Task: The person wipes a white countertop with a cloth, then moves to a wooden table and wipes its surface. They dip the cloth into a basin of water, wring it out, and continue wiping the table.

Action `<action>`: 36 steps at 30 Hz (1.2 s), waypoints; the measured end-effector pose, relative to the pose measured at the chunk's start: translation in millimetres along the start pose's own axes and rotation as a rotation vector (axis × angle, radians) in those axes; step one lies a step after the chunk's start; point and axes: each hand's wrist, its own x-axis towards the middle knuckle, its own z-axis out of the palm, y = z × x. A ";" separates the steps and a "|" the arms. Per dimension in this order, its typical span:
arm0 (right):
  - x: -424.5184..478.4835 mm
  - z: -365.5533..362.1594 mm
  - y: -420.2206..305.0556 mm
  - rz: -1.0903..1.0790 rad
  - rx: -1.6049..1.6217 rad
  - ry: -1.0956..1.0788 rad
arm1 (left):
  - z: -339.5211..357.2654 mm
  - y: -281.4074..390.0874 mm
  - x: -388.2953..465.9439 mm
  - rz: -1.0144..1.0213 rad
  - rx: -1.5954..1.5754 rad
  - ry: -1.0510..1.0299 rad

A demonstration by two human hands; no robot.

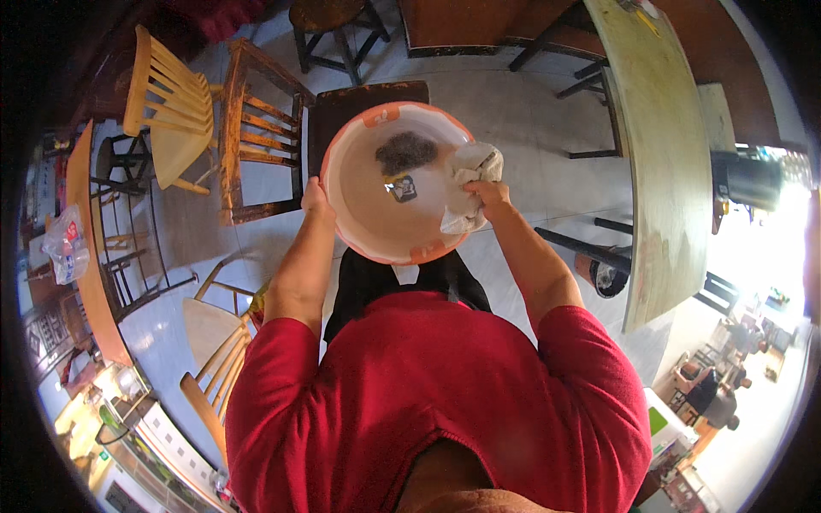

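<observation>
In front of my body is a round basin (359,211) with an orange rim and a pale inside, holding cloudy water. A dark patch and a small square printed mark show near its middle. At the left rim, my left hand (317,197) grips the basin. My right hand (492,195) clasps a crumpled off-white cloth (478,163) against the right rim; part of the cloth hangs over the inner wall. The basin's far side overlaps a dark wooden chair seat (330,106); whether it rests there, I cannot tell.
A worn wooden chair (231,141) and a light wooden chair (183,122) stand at left, with a dark stool (327,16) beyond. A long pale table (667,160) runs along the right, a bucket (606,276) beneath its edge. Several people sit far off at lower right.
</observation>
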 end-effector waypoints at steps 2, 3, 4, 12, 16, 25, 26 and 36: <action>-11.2 28.3 -30.4 0.041 -0.109 0.029 | -8.1 -6.8 40.7 0.026 -0.189 -0.052; 3.4 34.8 -33.8 0.010 -0.076 -0.027 | -5.5 -8.4 58.6 0.042 -0.281 -0.094; 22.0 34.1 -32.7 -0.018 -0.038 -0.059 | 4.5 -4.9 55.6 0.001 -0.229 -0.116; 84.9 52.5 -14.9 -0.071 -0.249 -0.020 | 2.9 -17.9 93.2 -0.047 -0.221 -0.123; 69.7 52.8 -34.7 -0.002 -0.270 -0.024 | 1.9 -19.0 83.0 -0.070 -0.114 -0.113; 44.4 71.9 -26.1 -0.015 -0.220 0.095 | 36.3 27.8 46.3 -0.110 0.040 -0.122; 38.0 72.6 -28.7 -0.059 -0.277 0.114 | 41.1 30.1 51.8 -0.119 0.041 -0.120; -16.0 127.2 -23.4 -0.621 -0.594 0.094 | 26.4 15.9 14.8 1.335 1.118 -0.140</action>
